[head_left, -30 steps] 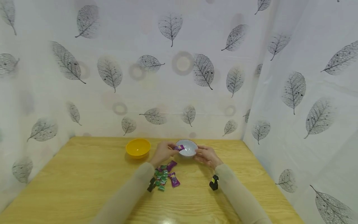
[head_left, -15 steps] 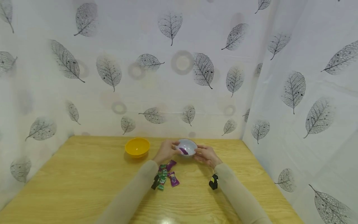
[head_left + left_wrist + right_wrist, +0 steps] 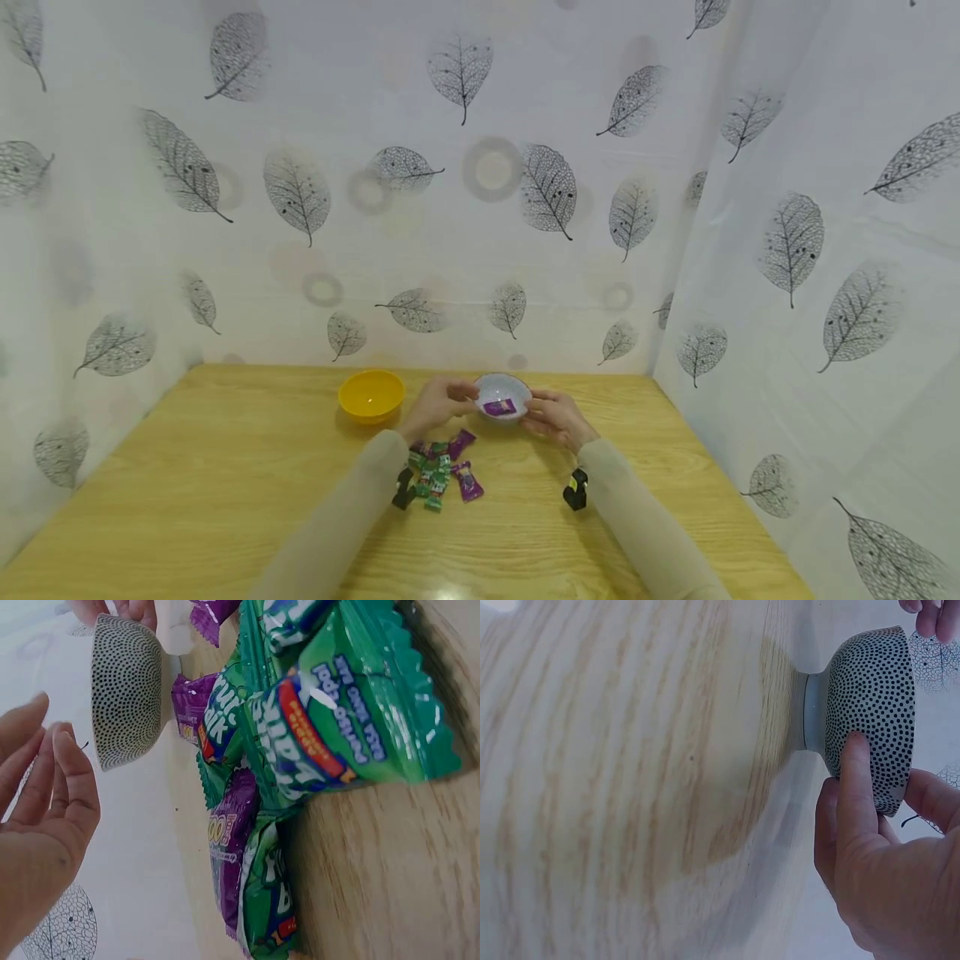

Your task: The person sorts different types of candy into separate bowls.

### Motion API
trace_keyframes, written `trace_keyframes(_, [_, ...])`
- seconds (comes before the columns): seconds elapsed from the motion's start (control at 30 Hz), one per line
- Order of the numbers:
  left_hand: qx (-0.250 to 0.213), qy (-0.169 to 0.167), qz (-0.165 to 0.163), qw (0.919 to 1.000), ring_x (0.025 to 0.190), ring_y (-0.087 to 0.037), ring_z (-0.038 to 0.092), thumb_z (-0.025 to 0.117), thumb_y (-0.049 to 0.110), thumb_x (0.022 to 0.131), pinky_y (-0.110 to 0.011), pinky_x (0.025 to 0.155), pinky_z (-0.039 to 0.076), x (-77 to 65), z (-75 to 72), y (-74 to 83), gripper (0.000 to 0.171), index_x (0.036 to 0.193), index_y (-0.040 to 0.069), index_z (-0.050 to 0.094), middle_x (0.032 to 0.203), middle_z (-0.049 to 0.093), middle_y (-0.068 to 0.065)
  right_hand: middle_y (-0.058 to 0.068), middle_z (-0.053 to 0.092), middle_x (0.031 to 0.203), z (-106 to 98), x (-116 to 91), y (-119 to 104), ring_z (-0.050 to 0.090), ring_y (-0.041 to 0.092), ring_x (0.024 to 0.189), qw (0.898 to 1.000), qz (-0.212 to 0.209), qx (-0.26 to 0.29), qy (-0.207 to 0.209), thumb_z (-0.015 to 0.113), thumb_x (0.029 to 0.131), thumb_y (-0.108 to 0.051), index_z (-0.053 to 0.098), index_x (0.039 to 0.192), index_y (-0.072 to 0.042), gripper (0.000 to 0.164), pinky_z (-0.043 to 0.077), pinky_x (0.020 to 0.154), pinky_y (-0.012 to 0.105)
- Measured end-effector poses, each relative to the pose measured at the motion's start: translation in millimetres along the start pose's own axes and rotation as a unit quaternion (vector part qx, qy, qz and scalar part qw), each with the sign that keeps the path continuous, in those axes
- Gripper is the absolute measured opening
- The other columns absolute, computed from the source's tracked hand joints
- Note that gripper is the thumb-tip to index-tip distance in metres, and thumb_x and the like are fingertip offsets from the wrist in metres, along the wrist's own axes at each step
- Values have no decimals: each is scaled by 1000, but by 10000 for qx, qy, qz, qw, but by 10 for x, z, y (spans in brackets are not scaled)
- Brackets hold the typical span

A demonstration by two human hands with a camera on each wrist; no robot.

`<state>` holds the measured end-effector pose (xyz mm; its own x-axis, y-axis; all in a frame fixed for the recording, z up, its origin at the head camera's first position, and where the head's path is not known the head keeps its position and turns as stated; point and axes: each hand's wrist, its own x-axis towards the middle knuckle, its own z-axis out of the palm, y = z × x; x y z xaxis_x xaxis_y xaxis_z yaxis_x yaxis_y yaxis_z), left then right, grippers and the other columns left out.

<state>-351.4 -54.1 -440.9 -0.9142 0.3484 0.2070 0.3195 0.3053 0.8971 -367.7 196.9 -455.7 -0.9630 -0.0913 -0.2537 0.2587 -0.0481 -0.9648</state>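
Note:
A white bowl with dark dots stands upright on the table, a purple-wrapped candy lying inside it. My right hand holds the bowl's right side, fingers against the outer wall and thumb at the rim in the right wrist view. Just left of the bowl's rim is my left hand, its fingers loosely bent with nothing between them. Below that hand lies a pile of green-wrapped candies, with purple candies among and beside them.
An orange-yellow bowl stands to the left of my left hand. The light wooden table meets a white leaf-print curtain at its back and right side.
My left hand carried a purple candy over the dotted bowl and let it go inside, then drew back slightly left. My right hand has stayed on the bowl.

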Motion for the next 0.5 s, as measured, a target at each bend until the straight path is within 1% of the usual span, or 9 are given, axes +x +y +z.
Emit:
trace_keyframes(0.1, [-219, -216, 16, 9995, 101, -29, 66, 71, 9, 87, -44, 88, 57, -48, -72, 19, 38, 121, -7, 63, 118, 66, -25, 36, 49, 136, 5, 4, -3, 71, 22, 87, 10000, 14, 29, -5, 57, 95, 2, 41, 142, 9, 51, 59, 86, 34])
trace_keyframes(0.17, [-248, -300, -68, 9992, 100, -25, 66, 72, 12, 88, -45, 88, 57, -77, -115, 21, 39, 122, -5, 63, 118, 67, -23, 36, 49, 136, 8, 6, -6, 71, 22, 86, 10000, 14, 38, -2, 57, 95, 2, 41, 142, 9, 51, 59, 85, 34])
trace_keyframes(0.2, [-225, -325, -122, 9991, 99, -24, 66, 72, 13, 88, -46, 87, 57, -90, -134, 20, 39, 122, -4, 64, 117, 67, -21, 36, 50, 136, 9, 6, -7, 71, 21, 85, 10000, 15, 44, 4, 57, 95, 2, 41, 142, 9, 51, 59, 85, 34])
trace_keyframes(0.33, [100, -358, -359, 9987, 89, -16, 64, 74, 17, 86, -41, 80, 56, -139, -208, -9, 35, 118, 3, 68, 109, 71, -10, 35, 50, 136, 6, 13, -6, 71, 21, 84, 10000, 12, 35, 21, 57, 95, 2, 41, 142, 10, 51, 59, 85, 35])
trace_keyframes(0.43, [241, -506, -371, 9977, 85, -17, 63, 74, 14, 86, -39, 76, 55, -189, -281, -36, 30, 113, 2, 70, 107, 72, -13, 35, 50, 136, -1, 9, -7, 71, 20, 84, 10000, 8, -10, -1, 57, 95, 1, 41, 142, 9, 51, 59, 86, 35])
trace_keyframes(0.5, [272, -674, -352, 9967, 85, -18, 62, 74, 12, 86, -39, 77, 55, -226, -335, -62, 29, 112, 0, 70, 108, 71, -17, 35, 50, 136, -5, 1, -8, 71, 20, 84, 10000, 17, -50, -3, 57, 95, 1, 41, 143, 9, 51, 59, 86, 34])
